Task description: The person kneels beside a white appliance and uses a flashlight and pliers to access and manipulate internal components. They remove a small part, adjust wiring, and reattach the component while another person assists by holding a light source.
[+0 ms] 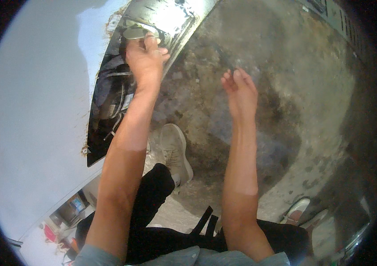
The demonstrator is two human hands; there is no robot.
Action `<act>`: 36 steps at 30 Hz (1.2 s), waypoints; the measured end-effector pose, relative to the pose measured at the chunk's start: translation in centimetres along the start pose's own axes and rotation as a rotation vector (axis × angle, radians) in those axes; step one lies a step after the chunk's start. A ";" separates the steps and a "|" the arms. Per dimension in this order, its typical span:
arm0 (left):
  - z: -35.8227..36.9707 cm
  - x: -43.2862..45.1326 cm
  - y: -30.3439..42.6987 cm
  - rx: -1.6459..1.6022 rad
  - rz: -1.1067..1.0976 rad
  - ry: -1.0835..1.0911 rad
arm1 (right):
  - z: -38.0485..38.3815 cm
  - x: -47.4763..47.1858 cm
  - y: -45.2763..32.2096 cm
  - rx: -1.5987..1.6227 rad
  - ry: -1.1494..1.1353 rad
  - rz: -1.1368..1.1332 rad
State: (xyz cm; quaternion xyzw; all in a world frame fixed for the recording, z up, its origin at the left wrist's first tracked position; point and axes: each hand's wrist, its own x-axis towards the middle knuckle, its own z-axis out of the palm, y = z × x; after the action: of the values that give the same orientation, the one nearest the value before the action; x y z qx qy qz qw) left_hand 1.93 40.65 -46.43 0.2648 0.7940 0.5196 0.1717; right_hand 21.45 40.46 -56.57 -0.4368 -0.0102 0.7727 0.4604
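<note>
My left hand reaches into a long opening in a white appliance-like panel. Its fingertips touch a pale oval part near the opening's upper end; whether they grip it is unclear. To the right, over the floor, my right hand has its thumb and fingers pinched together. A thin dark object, blurred against the floor, seems to extend up and left from those fingertips. Inside the opening, wires and dark parts show below my left hand.
Bright light falls on a metal edge beside the opening. The stained concrete floor lies beneath my hands. My shoe stands between my forearms. At lower right is another shoe. A slotted grey cabinet stands at upper right.
</note>
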 end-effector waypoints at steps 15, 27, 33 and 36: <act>-1.5 2.0 -2.1 0.112 0.116 0.003 | 8.7 -1.4 1.6 -0.276 -0.407 -0.335; -0.9 1.1 -0.4 0.028 -0.019 -0.024 | 10.5 -0.9 2.5 -0.345 -0.404 -0.466; -1.0 0.4 0.2 0.064 -0.001 -0.037 | 10.8 -1.5 1.4 -0.490 -0.358 -0.439; -1.2 0.4 0.1 0.092 0.025 -0.044 | 11.2 -1.4 1.6 -0.540 -0.367 -0.460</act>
State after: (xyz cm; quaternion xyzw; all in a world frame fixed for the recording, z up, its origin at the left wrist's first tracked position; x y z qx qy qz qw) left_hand 0.97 40.01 -45.85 0.2936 0.8096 0.4788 0.1704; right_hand 12.92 42.87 -49.35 -0.3834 -0.3926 0.6842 0.4804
